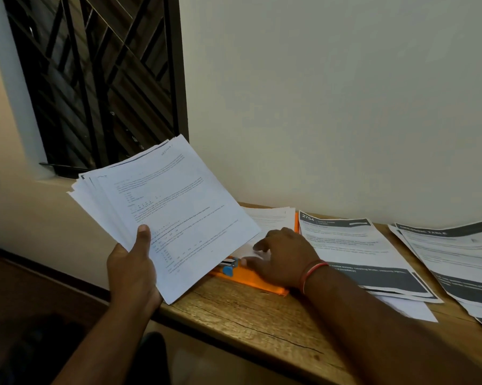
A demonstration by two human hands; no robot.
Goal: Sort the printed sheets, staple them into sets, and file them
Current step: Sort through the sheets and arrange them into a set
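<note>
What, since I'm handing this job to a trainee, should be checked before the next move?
1. Grip of left hand on held stack: ok, thumb on top.
2. Held stack squared for stapling: not ok, sheets fanned.
3. The stapler in reach: ok, on the orange folder beside the right hand.
4. Right hand free: ok, fingers flat on the white pile, holding nothing.
5. Stapler loaded: cannot tell.

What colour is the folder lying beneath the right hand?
Orange. The folder shows best in the head view, the only view here.
</note>
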